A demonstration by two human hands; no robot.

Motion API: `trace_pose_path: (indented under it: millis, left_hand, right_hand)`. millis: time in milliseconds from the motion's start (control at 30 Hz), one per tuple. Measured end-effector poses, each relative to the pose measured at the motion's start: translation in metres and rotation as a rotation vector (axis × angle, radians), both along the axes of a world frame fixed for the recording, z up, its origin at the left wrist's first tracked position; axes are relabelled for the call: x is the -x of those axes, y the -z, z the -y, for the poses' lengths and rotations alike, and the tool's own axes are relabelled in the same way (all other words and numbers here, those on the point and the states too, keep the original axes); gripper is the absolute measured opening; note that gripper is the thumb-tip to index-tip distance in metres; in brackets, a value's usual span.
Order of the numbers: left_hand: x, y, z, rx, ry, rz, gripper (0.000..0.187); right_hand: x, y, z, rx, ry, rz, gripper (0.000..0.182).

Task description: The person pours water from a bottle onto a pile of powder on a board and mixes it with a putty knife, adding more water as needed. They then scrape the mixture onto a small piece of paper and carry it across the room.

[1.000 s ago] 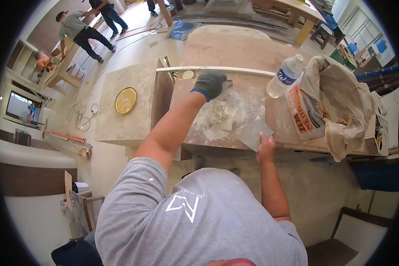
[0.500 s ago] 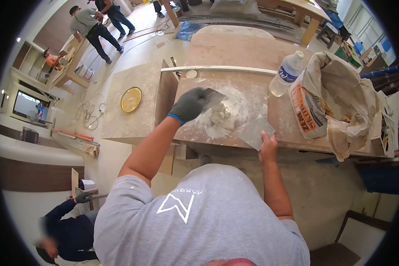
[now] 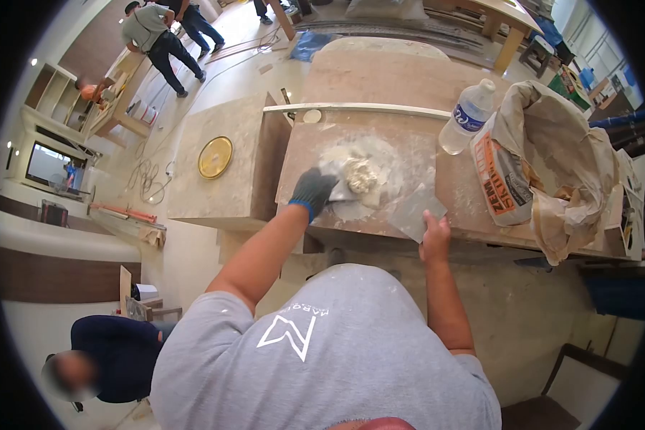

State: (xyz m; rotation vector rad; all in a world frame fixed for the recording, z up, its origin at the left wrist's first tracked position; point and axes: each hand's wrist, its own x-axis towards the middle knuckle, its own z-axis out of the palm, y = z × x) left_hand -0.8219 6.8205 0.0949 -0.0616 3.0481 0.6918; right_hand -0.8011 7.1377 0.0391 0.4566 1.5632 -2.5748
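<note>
A mound of off-white putty [image 3: 363, 174] with loose white powder around it lies on a brown wooden board [image 3: 416, 143]. My left hand [image 3: 313, 190], in a dark grey glove with a blue cuff, is closed on a flat scraper [image 3: 342, 193]. Its blade touches the near left side of the mound, and the glove hides its rear part. My bare right hand [image 3: 434, 236] pinches one edge of a thin grey rectangular scraper plate [image 3: 411, 213], held at the board's near edge, right of the mound.
Right of the board stand a plastic water bottle [image 3: 467, 118] and an open paper powder sack [image 3: 505, 175]. A pale strip [image 3: 358, 108] crosses behind. On the left box [image 3: 193, 193] lies a yellow round lid [image 3: 215, 158]. Several people are nearby, one in dark clothing [image 3: 122, 358] at lower left.
My left hand has come down and nearer from the mound's far left, bringing its scraper to the near left side. The putty is heaped higher. My right hand has barely moved.
</note>
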Motion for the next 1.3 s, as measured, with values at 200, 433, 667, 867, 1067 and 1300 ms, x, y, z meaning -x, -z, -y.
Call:
trace_pose_path:
  millis: [200,433,667,867,1067,1300]
  left_hand:
    - [0.048,-0.074,-0.049,0.181,0.244,-0.118,0.02]
    - [0.004,-0.085,-0.024,-0.088,0.128,-0.084,0.023]
    - [-0.058,-0.011,-0.041,-0.721,-0.554,0.256,0.026]
    - [0.035,-0.005,-0.036,-0.328,-0.179,-0.087,0.021]
    - [0.024,-0.079,-0.049,0.187,0.294,-0.198,0.033]
    - [0.005,-0.081,-0.022,0.315,0.53,-0.069,0.029]
  right_hand:
    - [0.002,0.003,-0.002,-0.002,-0.001,-0.022,0.035]
    - [0.0,0.002,-0.003,-0.018,0.03,-0.005,0.034]
    - [0.003,0.009,-0.002,0.025,0.027,0.022,0.041]
    - [0.003,-0.01,0.0,0.006,-0.002,0.049,0.038]
    - [0.001,-0.007,-0.002,0.021,0.014,0.03,0.037]
    - [0.001,-0.004,0.001,0.048,0.056,0.004,0.037]
